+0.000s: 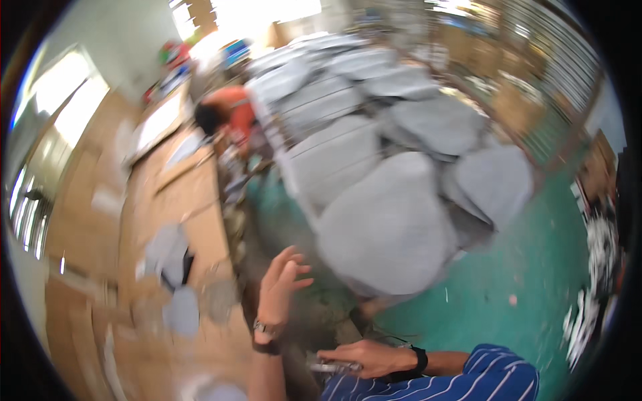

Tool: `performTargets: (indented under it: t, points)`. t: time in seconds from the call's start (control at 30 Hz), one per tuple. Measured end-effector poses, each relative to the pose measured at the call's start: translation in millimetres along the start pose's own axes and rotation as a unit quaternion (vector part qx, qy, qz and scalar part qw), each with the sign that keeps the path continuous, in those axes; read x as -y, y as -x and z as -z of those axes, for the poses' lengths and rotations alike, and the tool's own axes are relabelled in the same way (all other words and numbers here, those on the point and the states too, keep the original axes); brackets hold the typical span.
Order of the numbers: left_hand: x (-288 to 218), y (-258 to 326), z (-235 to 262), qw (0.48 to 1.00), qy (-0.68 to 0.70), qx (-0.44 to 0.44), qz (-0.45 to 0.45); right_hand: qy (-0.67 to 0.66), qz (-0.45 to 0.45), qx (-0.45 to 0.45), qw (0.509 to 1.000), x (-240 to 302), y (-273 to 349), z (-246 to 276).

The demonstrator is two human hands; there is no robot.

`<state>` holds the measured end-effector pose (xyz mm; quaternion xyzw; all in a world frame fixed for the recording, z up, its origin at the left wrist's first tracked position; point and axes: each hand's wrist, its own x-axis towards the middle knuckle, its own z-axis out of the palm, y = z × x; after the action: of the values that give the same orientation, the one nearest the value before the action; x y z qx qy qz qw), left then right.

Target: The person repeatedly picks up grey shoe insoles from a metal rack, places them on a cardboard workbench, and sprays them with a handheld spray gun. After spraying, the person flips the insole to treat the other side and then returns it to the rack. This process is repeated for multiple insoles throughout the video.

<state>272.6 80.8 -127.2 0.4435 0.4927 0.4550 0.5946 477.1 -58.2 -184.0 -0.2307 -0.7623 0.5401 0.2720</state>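
Observation:
My left hand (282, 284) is raised with its fingers apart and nothing in it, between the cardboard-covered bench and a big grey padded panel (388, 227). Low in the picture, my right hand (374, 357) is closed round a silvery metal hand tool (336, 367), its index finger stretched along the top. Motion blur hides the tool's exact kind. Several more grey panels lie overlapped in rows behind the big one. On the bench are a grey piece with a black part (168, 257) and a small rounded grey piece (181, 312).
The long bench (200, 237) runs along the left. A person in an orange top (234, 113) bends between bench and panels. Green floor (508, 281) shows at the right, with cardboard boxes (518, 103) farther back. White and dark material (595, 274) is heaped at the right edge.

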Motion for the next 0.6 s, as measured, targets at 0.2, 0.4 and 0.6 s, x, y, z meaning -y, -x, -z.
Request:
performTargets:
  t: [0.2, 0.4, 0.6]
  points:
    - [176, 123, 133, 0.954, 0.149, -0.240, 0.098, 0.052, -0.008, 0.050, 0.997, 50, -47, -14]
    - [402, 355, 171, 0.849, 0.175, -0.391, 0.309, 0.063, 0.020, 0.241, 0.968, 98, -83, -57]
    - [595, 537, 64, 0.798, -0.140, -0.306, 0.501, 0.095, 0.015, 0.390, 0.916, 119, -116, -116]
